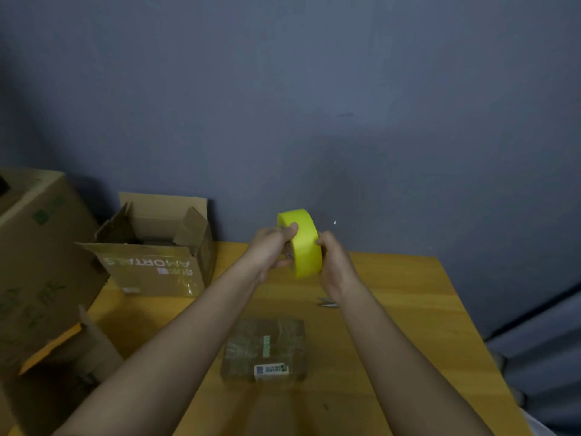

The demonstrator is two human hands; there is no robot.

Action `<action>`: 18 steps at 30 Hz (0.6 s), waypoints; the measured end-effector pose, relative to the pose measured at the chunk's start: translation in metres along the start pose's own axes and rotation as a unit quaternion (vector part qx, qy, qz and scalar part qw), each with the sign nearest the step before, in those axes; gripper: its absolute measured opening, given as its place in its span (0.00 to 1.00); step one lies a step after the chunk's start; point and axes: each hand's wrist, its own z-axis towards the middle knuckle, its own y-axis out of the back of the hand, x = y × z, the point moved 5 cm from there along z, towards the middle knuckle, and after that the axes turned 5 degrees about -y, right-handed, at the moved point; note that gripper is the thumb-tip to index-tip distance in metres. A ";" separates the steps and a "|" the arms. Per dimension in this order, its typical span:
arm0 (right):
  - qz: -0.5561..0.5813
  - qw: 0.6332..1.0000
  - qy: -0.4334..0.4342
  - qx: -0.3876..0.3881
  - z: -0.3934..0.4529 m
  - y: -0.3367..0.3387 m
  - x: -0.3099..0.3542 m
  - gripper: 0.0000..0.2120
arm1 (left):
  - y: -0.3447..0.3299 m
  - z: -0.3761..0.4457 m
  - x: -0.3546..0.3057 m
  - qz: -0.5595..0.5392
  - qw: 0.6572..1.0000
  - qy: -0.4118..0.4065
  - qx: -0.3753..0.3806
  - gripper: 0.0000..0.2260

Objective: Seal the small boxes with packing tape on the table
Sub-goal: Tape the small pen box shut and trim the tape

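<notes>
Small cardboard box (264,349), wrapped in clear tape with a label on its near edge, lies flat on the wooden table (408,325) between both forearms. Above and beyond it, left hand (273,247) and right hand (334,262) grasp a yellow packing-tape roll (303,247) held upright in the air. Open carton (154,247) stands at left.

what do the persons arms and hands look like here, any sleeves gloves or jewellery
Both forearms are bare as far as the picture shows, with no sleeves in view. The left hand and the right hand wear no gloves. No watch, bracelet or ring can be seen on either wrist or on the fingers, though the picture is dim and a little blurred, so small details could be missed.
</notes>
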 end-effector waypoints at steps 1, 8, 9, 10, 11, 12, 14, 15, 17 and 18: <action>0.004 1.000 0.000 0.001 0.000 -0.001 0.003 0.13 | 0.000 -0.001 -0.002 0.003 1.000 -0.007 0.002 0.09; -0.012 1.000 0.008 0.015 -0.008 -0.010 0.014 0.15 | 0.004 -0.003 -0.007 0.005 1.000 -0.028 -0.010 0.07; -0.010 1.000 0.023 0.017 -0.010 -0.011 0.017 0.10 | 0.005 -0.003 -0.008 0.006 0.999 -0.032 -0.014 0.07; -0.009 0.999 0.041 0.026 -0.012 -0.012 0.018 0.09 | 0.006 -0.003 -0.009 0.006 0.999 -0.036 -0.017 0.08; -0.011 0.998 0.058 0.037 -0.011 -0.012 0.019 0.11 | 0.007 -0.004 -0.010 0.005 0.999 -0.040 -0.020 0.09; -0.013 0.996 0.073 0.054 -0.010 -0.013 0.021 0.11 | 0.007 -0.004 -0.012 0.003 0.999 -0.043 -0.022 0.09; -0.018 0.992 0.096 0.083 -0.014 -0.018 0.026 0.15 | 0.006 -0.006 -0.016 0.001 0.999 -0.048 -0.021 0.09; -0.022 0.990 0.105 0.095 -0.015 -0.020 0.028 0.18 | 0.007 -0.006 -0.018 0.000 0.999 -0.050 -0.022 0.09; -0.027 0.987 0.116 0.112 -0.018 -0.022 0.033 0.19 | 0.007 -0.007 -0.023 0.000 0.998 -0.052 -0.024 0.10; -0.032 0.985 0.121 0.116 -0.018 -0.022 0.035 0.17 | 0.007 -0.007 -0.025 0.000 0.998 -0.051 -0.025 0.10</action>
